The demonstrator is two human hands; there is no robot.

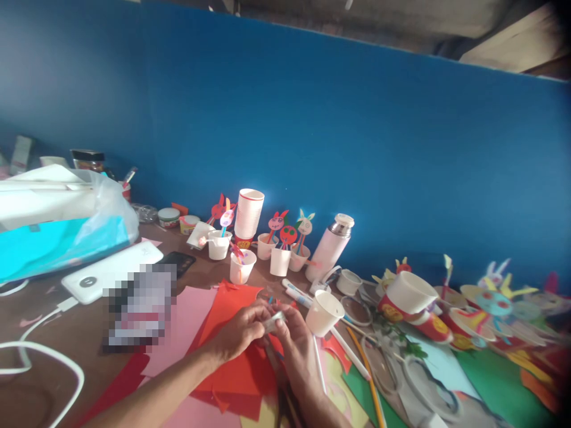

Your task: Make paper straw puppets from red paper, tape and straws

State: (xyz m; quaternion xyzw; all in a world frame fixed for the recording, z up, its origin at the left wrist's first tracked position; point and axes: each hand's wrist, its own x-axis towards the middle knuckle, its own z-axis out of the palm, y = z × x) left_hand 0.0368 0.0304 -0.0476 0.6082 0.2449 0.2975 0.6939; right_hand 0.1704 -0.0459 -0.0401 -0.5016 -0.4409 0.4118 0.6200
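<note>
Near the middle of the table, my left hand point(243, 331) and my right hand point(297, 345) meet fingertip to fingertip. Between them they pinch a small whitish, shiny piece point(273, 321), too small to name. Both hands are closed on it, above red paper sheets point(236, 371) that lie over pink paper point(190, 315). Just right of my right hand stands a white paper cup point(325, 313). A dark, long object below the hands is partly hidden by my right wrist.
White cups with paper animal figures point(280, 261) stand at the back beside stacked cups point(248, 213) and a pink flask point(328, 249). A power bank point(113, 270) with a cable and a blurred-out device point(143, 306) lie left. Tape rolls, pencils and more decorated cups crowd the right.
</note>
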